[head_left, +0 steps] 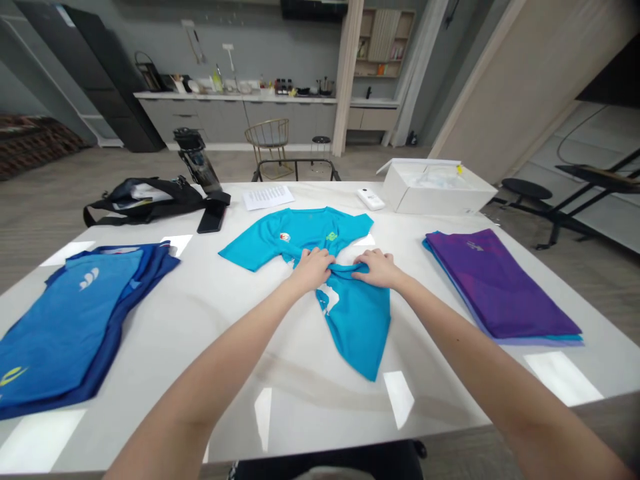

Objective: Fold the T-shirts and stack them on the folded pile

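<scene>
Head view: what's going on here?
A person's left grip and right grip hold the bunched middle of a teal shirt on the white table. Its sleeves spread out on the far side; its lower part hangs together toward the person. Blue clothes lie to the left, a folded stack topped with purple to the right.

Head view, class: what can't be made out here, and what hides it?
All in the head view:
Turquoise short-sleeved fabric shirt: the parts beneath the bare left hand and bare right hand, covered by them.
White rectangular paper sheet: print too small and blurred to read.
White rectangular cardboard box: what lies inside is too blurred to identify.
Light-blue fabric garment: its left end, cut off by the picture's left edge.
</scene>
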The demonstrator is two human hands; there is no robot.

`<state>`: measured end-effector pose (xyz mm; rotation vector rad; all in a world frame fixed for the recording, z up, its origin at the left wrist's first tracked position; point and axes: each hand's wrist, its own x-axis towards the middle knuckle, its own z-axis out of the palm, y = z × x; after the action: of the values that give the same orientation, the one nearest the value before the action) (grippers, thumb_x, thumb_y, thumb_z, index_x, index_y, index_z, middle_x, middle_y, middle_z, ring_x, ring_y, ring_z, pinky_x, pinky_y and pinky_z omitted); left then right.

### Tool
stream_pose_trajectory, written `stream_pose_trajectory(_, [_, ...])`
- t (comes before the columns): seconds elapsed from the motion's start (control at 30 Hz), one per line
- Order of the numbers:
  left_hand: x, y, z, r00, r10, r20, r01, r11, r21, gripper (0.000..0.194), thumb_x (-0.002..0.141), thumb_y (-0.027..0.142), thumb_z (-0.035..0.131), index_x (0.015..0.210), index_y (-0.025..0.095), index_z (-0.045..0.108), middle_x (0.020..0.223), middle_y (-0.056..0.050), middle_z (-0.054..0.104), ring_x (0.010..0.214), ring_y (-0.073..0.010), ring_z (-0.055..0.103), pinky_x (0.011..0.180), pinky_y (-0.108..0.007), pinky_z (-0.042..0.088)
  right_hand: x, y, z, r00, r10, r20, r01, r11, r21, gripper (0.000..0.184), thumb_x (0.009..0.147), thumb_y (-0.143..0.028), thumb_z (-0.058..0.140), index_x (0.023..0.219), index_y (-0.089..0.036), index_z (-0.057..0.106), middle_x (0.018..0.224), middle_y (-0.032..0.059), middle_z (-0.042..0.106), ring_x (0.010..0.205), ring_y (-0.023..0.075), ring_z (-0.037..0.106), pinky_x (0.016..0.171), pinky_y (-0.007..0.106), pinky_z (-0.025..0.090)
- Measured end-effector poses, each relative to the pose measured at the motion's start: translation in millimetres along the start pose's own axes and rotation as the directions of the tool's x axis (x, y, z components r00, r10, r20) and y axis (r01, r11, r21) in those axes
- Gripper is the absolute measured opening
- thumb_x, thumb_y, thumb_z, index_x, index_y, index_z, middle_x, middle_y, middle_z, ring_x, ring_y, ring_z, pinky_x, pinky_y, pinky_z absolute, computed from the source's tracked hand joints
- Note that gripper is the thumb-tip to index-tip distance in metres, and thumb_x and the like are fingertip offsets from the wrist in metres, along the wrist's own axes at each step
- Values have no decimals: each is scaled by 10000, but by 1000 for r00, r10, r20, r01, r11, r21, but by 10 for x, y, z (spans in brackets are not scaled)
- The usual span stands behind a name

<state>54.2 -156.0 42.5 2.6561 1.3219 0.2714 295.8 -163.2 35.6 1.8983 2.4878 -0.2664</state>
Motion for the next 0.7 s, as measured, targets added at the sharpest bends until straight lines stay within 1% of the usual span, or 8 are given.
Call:
stream_pose_trajectory(0.17, [-379,-57,-134,990,-79,-120,74,996,-47,292,893,166,535,1141,239,670,1196,-85,659,1160,-292,551,984,-464,384,-507,-131,-233,999,-13,42,15,998,-62,317,898,-438,643,1096,-206,730,1101,149,711,1159,343,575,1001,516,363])
stream_pose_trajectory(0.3, [-850,-183,-221,969,-144,-202,137,989,-47,336,865,103,508,1126,250,661,1202,-76,656,1152,-288,564,988,-477,389,-1016,-568,-456,983,-183,15,177,967,182,287,888,-333,657,1142,-211,712,1063,98,740,1011,279,655,957,421,416])
stream_pose_trajectory(0.37, [-1118,-220,-264,953,-204,-225,193,979,-72,331,860,90,500,1088,256,671,1202,-75,656,1180,-294,563,980,-477,403,-1286,-871,-488,954,-298,-24,286,889,358,293,893,-315,667,1167,-224,711,1098,73,747,979,248,668,903,362,450])
stream_pose_trajectory(0.43, [-1397,-204,-302,927,-278,-250,255,959,-122,324,866,84,479,1041,262,685,1205,-74,652,1226,-296,556,973,-467,420,-1532,-1178,-451,907,-418,-44,376,760,530,351,900,-348,695,1232,-232,697,1127,57,746,962,221,674,867,327,474])
stream_pose_trajectory(0.5, [-1675,-122,-325,892,-349,-286,311,935,-170,351,874,75,449,1032,268,697,1204,-67,648,1223,-285,566,968,-455,434,-1714,-1425,-368,837,-547,-2,401,610,683,414,912,-409,710,1287,-235,683,1083,40,752,934,194,682,809,288,494])
stream_pose_trajectory(0.57, [-1934,27,-319,873,-380,-305,334,922,-195,361,892,90,445,1071,272,700,1206,-60,648,1168,-267,592,963,-440,443,-1796,-1550,-263,800,-599,16,391,543,743,377,937,-437,687,1254,-234,708,1018,29,754,889,173,682,758,266,498])
stream_pose_trajectory(0.63, [-2153,222,-279,901,-341,-269,297,935,-191,299,939,152,470,1100,265,695,1189,-57,660,1119,-252,610,951,-420,448,-1769,-1520,-145,858,-513,-29,393,619,680,257,974,-373,636,1150,-224,748,1008,36,752,888,174,675,786,278,497])
stream_pose_trajectory(0.7, [-2321,427,-205,959,-227,-169,200,966,-163,227,999,259,491,1108,261,689,1162,-49,678,1096,-243,619,935,-406,444,-1668,-1358,-22,934,-335,-123,348,775,527,206,980,-246,583,1087,-207,755,1071,60,745,983,200,667,888,314,484])
